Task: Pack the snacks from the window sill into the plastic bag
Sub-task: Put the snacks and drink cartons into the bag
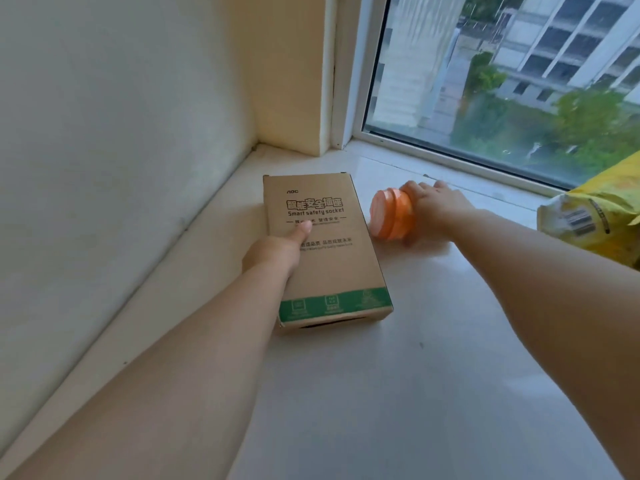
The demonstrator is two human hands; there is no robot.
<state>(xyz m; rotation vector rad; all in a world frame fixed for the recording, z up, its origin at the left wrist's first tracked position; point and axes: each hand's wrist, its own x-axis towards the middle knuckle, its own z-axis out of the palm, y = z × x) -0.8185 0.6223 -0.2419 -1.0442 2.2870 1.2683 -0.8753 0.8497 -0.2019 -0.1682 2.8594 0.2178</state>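
Note:
A brown cardboard box printed "Smart safety socket" lies flat on the white window sill near the left wall. My left hand grips its left edge, thumb pressed on top. Right of the box lies a small orange round container on its side. My right hand holds it from the right, fingers curled round it. A yellow plastic bag sits at the right edge, partly cut off by the frame.
The sill meets a white wall on the left and the window frame at the back. Glass beyond shows buildings and trees. The near part of the sill is bare white surface.

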